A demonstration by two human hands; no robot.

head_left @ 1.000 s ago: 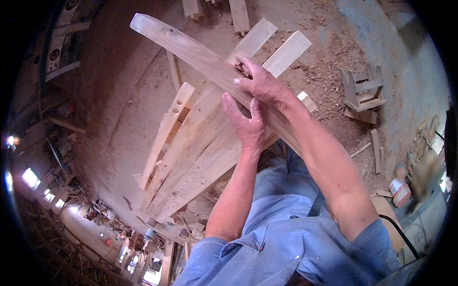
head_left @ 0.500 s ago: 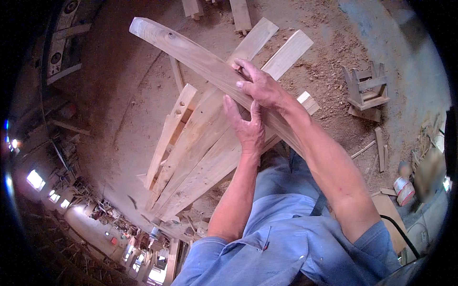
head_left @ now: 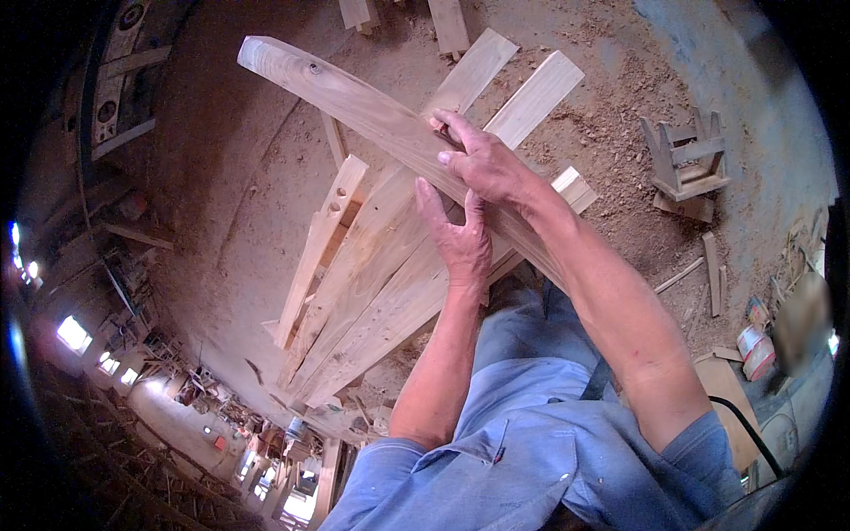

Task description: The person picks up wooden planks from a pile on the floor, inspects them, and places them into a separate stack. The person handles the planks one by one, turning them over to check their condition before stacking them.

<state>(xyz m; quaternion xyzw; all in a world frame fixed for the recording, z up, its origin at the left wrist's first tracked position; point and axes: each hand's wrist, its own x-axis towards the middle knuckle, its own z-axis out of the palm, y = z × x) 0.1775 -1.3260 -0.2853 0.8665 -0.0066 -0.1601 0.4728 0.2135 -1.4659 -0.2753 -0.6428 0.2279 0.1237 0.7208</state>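
A long pale wooden board (head_left: 354,97) with a knot near its far left end slants across the view, over other timber. My right hand (head_left: 489,161) rests on this board with fingers curled. Its fingertips reach the far edge and its thumb lies on the face. Between them shows a small dark slim thing (head_left: 448,134), too covered to name. My left hand (head_left: 459,237) is against the near edge of the board, thumb and forefinger apart. Its other fingers are mostly hidden. Below it lie wide planks (head_left: 376,292).
A narrow timber with round holes (head_left: 335,208) lies left of the planks. Two board ends (head_left: 536,97) stick out beyond my right hand. A small wooden stool (head_left: 686,159) stands at right on the shaving-strewn floor, above a white and red bucket (head_left: 754,352).
Both hands keep nearly the same place on the board. The surroundings have shifted slightly in the view, the stool and bucket a little to the right.
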